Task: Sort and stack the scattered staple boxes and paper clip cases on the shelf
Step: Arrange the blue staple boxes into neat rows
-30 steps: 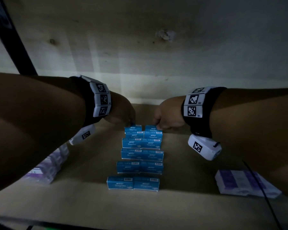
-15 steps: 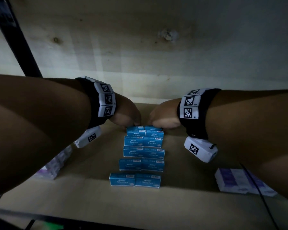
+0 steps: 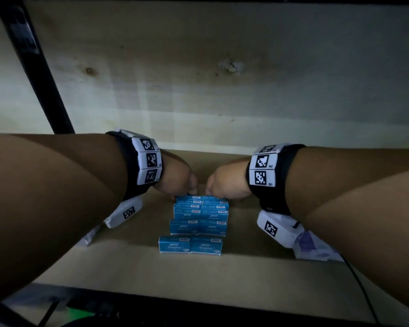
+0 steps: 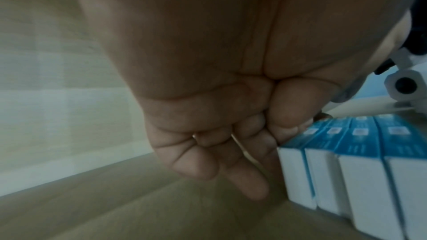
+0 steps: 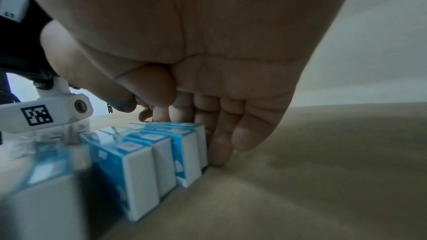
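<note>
Behind the staple boxes point(image 3: 200, 214), both hands' fingers point(image 5: 219, 145) press.

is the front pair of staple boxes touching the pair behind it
No, the front pair sits apart from the next pair, with bare shelf between them.

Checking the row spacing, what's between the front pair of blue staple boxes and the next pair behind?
Only bare shelf: the head view shows a strip of wood between the front pair and the next pair.

2 hands point(image 3: 177, 178) point(image 3: 224, 182), fingers point(image 4: 251, 176) down
</note>
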